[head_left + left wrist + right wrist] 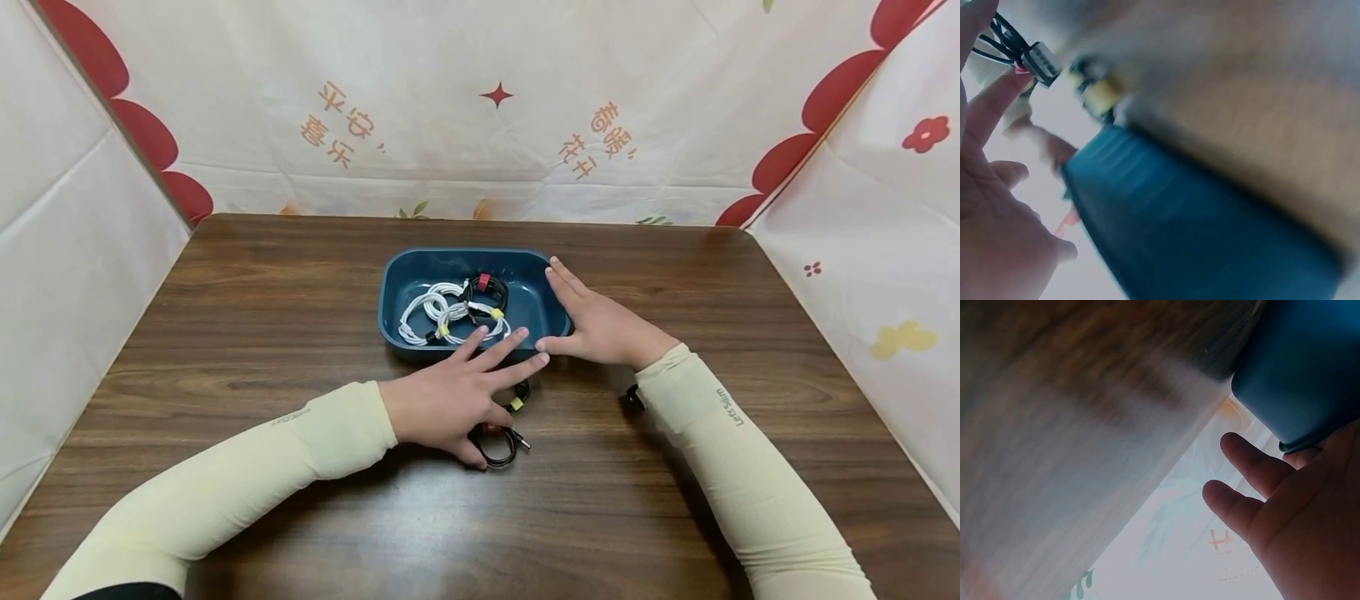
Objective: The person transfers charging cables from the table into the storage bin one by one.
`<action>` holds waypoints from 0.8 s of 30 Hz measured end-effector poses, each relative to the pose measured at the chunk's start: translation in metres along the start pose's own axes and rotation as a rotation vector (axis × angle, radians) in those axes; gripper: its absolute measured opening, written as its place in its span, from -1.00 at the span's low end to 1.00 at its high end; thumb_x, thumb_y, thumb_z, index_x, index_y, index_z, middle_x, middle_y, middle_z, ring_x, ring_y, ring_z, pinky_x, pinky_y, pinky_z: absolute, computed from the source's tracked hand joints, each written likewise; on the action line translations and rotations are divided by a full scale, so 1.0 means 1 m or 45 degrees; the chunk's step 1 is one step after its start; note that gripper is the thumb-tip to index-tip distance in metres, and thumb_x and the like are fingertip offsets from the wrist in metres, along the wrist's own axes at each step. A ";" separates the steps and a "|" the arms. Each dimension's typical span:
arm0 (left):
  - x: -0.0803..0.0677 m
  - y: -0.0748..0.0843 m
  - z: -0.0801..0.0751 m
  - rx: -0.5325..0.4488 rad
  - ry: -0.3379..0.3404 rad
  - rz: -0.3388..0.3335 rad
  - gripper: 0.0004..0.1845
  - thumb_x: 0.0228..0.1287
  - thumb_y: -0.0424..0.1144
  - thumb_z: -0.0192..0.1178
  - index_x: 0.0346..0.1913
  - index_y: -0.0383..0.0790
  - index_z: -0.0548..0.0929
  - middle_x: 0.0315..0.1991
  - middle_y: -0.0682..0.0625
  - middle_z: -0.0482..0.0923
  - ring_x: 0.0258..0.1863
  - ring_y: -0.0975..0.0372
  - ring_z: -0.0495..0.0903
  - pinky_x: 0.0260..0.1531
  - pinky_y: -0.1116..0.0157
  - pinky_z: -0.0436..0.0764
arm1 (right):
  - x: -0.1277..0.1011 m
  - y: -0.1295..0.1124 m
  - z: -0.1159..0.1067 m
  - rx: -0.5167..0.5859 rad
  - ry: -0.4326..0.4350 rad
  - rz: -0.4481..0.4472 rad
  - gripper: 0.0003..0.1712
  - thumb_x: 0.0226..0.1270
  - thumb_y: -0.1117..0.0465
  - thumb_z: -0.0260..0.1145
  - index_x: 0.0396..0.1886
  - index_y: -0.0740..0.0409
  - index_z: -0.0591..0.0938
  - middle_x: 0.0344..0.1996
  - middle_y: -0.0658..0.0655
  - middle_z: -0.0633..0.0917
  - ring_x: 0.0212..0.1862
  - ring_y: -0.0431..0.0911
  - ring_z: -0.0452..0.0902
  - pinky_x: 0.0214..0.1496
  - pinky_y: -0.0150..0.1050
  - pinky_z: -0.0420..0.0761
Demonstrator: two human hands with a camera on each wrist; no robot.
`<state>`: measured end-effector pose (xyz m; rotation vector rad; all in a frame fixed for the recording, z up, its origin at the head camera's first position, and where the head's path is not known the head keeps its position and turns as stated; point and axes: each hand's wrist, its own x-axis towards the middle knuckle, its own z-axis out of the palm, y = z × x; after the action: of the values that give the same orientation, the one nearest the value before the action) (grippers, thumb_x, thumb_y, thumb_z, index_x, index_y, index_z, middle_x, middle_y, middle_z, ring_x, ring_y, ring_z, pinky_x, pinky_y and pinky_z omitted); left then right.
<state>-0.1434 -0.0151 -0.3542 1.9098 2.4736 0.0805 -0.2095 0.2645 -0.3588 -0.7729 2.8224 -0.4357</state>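
A dark blue tray (393,287) stands mid-table and holds coiled white cables (442,315) with yellow ties and a black cable (487,287) with a red tie. My left hand (480,379) lies flat in front of the tray, fingers straight and spread, covering two black cable coils: one with a red tie (501,446), one with a yellow tie (517,402). My right hand (581,312) rests with straight fingers against the tray's right wall, thumb at its front corner. The blurred left wrist view shows the tray (1197,225) and a black cable (1007,40). The right wrist view shows the tray's corner (1304,369).
The brown wooden table (247,333) is enclosed at the back and on both sides by white patterned sheeting (480,125). A small black object (634,398) peeks out beside my right wrist.
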 end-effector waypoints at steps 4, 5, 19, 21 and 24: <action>0.000 -0.009 -0.028 0.019 0.057 -0.041 -0.42 0.00 0.39 0.36 0.04 0.19 0.77 0.61 -0.06 -0.33 0.50 -0.05 -0.67 0.37 -0.26 -0.35 | -0.003 0.001 0.000 0.023 -0.012 -0.010 0.23 0.31 -0.34 0.25 0.61 0.19 -0.19 0.59 0.07 -0.33 0.54 0.16 -0.07 0.42 0.11 0.24; 0.001 -0.013 -0.036 0.042 0.069 -0.059 -0.41 0.00 0.40 0.36 0.04 0.19 0.77 0.61 -0.07 -0.34 0.50 -0.06 -0.66 0.37 -0.25 -0.36 | -0.003 0.001 -0.001 0.031 -0.012 -0.008 0.22 0.32 -0.32 0.26 0.61 0.17 -0.20 0.59 0.05 -0.34 0.54 0.16 -0.07 0.42 0.10 0.24; 0.048 -0.083 -0.079 0.078 0.066 -0.271 -0.37 0.01 0.35 0.39 0.14 0.16 0.73 0.61 -0.03 -0.34 0.50 0.02 -0.68 0.38 -0.20 -0.41 | -0.003 0.004 -0.001 0.044 -0.024 -0.016 0.28 0.26 -0.44 0.21 0.62 0.14 -0.21 0.59 0.06 -0.33 0.55 0.13 -0.10 0.42 0.10 0.23; 0.056 -0.093 -0.076 0.058 0.045 -0.327 -0.38 0.03 0.33 0.39 0.14 0.14 0.73 0.61 -0.04 -0.32 0.51 0.00 -0.65 0.38 -0.22 -0.38 | -0.002 0.004 -0.001 0.044 -0.025 -0.009 0.27 0.27 -0.43 0.22 0.62 0.12 -0.22 0.59 0.08 -0.31 0.55 0.14 -0.07 0.41 0.11 0.24; 0.066 -0.104 -0.071 0.022 -0.001 -0.403 -0.41 0.06 0.31 0.39 0.13 0.13 0.73 0.61 -0.03 -0.33 0.50 0.00 -0.66 0.39 -0.22 -0.37 | -0.002 0.004 -0.001 0.042 -0.016 -0.015 0.25 0.29 -0.39 0.24 0.62 0.12 -0.23 0.60 0.10 -0.30 0.54 0.16 -0.06 0.41 0.11 0.24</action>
<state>-0.2639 0.0204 -0.2873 1.4975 2.7457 0.0539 -0.2095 0.2687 -0.3591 -0.7834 2.7927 -0.4765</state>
